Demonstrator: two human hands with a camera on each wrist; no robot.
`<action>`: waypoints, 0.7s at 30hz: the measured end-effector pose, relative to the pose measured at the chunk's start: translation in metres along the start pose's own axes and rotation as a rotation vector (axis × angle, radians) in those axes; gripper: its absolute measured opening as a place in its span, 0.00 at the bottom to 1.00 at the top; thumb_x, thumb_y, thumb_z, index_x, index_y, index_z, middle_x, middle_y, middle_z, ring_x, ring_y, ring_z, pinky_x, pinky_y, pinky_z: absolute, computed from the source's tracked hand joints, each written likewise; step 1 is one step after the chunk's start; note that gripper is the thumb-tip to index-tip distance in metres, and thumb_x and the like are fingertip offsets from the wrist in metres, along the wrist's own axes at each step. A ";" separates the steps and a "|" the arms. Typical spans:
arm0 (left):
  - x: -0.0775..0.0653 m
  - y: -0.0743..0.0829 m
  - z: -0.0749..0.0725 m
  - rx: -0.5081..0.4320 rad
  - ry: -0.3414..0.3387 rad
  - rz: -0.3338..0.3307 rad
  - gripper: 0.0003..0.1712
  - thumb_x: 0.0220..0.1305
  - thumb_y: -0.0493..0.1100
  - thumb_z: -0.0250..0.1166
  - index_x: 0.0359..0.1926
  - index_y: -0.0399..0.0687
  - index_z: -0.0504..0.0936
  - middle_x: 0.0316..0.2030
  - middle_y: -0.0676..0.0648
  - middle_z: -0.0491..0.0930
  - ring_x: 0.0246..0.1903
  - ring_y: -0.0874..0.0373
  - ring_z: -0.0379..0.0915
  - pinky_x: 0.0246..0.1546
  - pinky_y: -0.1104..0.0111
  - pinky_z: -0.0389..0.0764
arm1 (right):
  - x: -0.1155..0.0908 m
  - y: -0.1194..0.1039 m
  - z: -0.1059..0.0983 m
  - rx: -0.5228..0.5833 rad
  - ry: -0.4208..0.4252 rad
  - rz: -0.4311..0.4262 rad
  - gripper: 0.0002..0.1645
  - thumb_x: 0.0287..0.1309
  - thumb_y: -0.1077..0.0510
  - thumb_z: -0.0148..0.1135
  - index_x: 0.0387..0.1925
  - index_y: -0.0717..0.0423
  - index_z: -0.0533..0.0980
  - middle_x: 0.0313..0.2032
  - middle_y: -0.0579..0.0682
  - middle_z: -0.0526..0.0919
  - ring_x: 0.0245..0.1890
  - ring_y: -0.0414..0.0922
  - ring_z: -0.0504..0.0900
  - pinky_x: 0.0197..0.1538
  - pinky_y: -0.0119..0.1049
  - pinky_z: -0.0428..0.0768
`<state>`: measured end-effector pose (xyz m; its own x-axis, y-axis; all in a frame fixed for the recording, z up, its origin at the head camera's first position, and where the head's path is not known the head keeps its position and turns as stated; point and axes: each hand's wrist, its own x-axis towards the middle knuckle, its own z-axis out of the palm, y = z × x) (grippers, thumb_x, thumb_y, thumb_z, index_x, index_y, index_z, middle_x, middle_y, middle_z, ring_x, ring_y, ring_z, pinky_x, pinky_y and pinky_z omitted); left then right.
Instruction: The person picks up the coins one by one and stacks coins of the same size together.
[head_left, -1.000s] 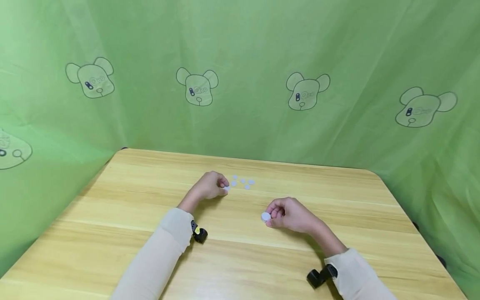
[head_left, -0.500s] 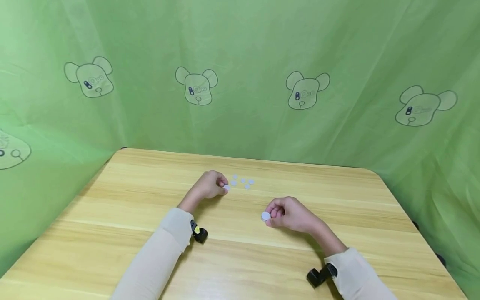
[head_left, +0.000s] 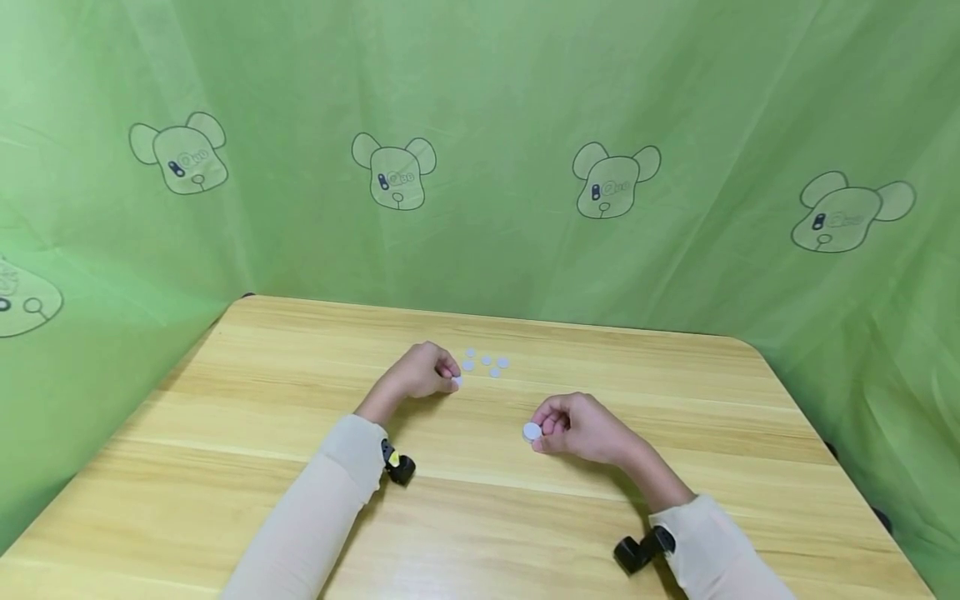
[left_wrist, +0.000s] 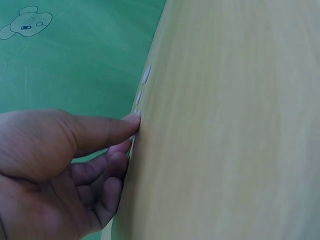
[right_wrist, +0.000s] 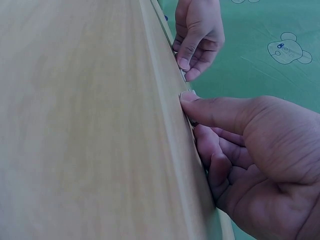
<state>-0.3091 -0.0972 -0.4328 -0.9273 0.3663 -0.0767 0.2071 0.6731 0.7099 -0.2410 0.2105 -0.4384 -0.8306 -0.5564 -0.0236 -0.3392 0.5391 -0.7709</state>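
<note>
Five loose discs (head_left: pixel 487 361) on table (head_left: pixel 675 383) toward far edge; left hand (head_left: pixel 424 372) and pinched disc (head_left: pixel 457 381) just left, slightly nearer the person. Right hand (head_left: pixel 587 429) and held disc (head_left: pixel 532 432) right of those (farther from far edge). Curtain (head_left: pixel 495 258) behind far edge.

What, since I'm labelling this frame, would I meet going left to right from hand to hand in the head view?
Bare left hand, small pinched white disc, five flat round white discs on the table, round white held piece, bare right hand.
</note>
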 end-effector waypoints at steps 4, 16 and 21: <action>-0.002 0.002 -0.001 0.006 -0.056 0.032 0.06 0.62 0.37 0.75 0.40 0.45 0.87 0.34 0.52 0.83 0.38 0.59 0.77 0.48 0.66 0.79 | 0.000 0.000 0.000 0.002 0.000 -0.003 0.15 0.54 0.58 0.79 0.39 0.58 0.82 0.30 0.50 0.80 0.31 0.45 0.76 0.33 0.28 0.76; -0.007 0.009 0.002 0.043 -0.166 0.108 0.07 0.59 0.39 0.77 0.37 0.47 0.87 0.33 0.53 0.83 0.36 0.60 0.77 0.46 0.68 0.79 | 0.000 0.000 0.001 0.032 -0.005 0.004 0.15 0.53 0.58 0.79 0.40 0.59 0.82 0.30 0.51 0.80 0.31 0.44 0.76 0.33 0.28 0.76; -0.007 0.011 0.003 0.060 -0.194 0.119 0.07 0.59 0.40 0.78 0.36 0.49 0.86 0.33 0.53 0.82 0.36 0.60 0.77 0.45 0.68 0.79 | 0.000 0.000 0.000 0.031 -0.004 0.006 0.15 0.54 0.58 0.79 0.40 0.58 0.82 0.30 0.51 0.80 0.31 0.44 0.76 0.33 0.28 0.76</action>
<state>-0.2993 -0.0902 -0.4268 -0.8194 0.5578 -0.1319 0.3348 0.6526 0.6798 -0.2406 0.2105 -0.4384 -0.8309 -0.5556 -0.0308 -0.3201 0.5225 -0.7903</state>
